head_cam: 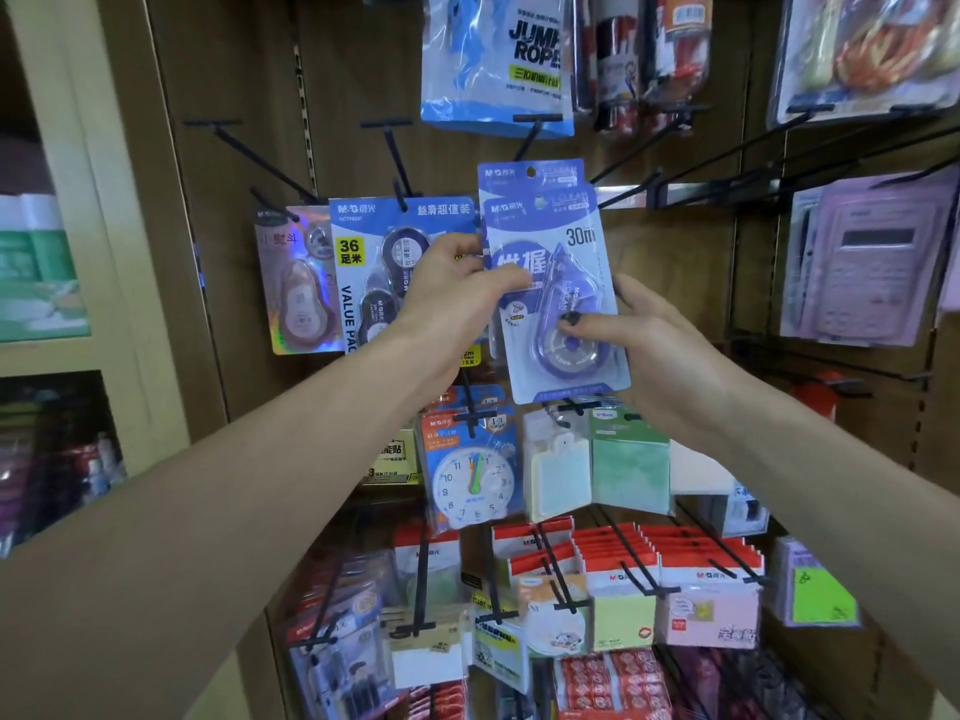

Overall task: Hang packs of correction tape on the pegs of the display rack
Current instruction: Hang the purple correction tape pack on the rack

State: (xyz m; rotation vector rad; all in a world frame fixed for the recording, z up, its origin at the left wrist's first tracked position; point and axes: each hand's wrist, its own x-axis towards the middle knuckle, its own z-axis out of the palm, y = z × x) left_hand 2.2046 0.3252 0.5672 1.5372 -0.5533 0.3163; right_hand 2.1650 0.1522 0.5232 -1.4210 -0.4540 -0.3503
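Head view: both hands are up at the display rack [691, 262], holding a small stack of correction tape packs [558, 283], blue-purple cards marked 30m. At least 2 packs, since a 2nd header with its hang hole [530, 172] sticks up behind the front one. The exact count I cannot tell.

Left hand [452, 298] pinches the stack's left edge, thumb on the front face, fingers curled behind. Right hand [639, 335] clamps the right side low down, thumb across the dispenser blister, fingers behind the card. Neither hand is spread.

The stack is in the air in front of the rack, not on a peg yet. An empty black peg [530, 135] comes out just above it, below the jump rope bag [498, 59]. That looks like the target, though I can't confirm it. Bare pegs also sit upper left and to the right. The 36m value pack [384, 272] already hangs just left, partly behind the left hand.

How to do this step well, my read:
- Square the stack first so the holes line up. The headers are offset now, the rear card riding higher.
- Keep the cards upright and facing out, with the hole at peg-tip height.
- Clear the T-shaped peg end, then slide straight back along the peg.
- Move the left hand's pinch nearer the top to steer the hole, with the right hand just taking weight.
- Risk: snagging the neighbouring value pack or threading only 1 card.
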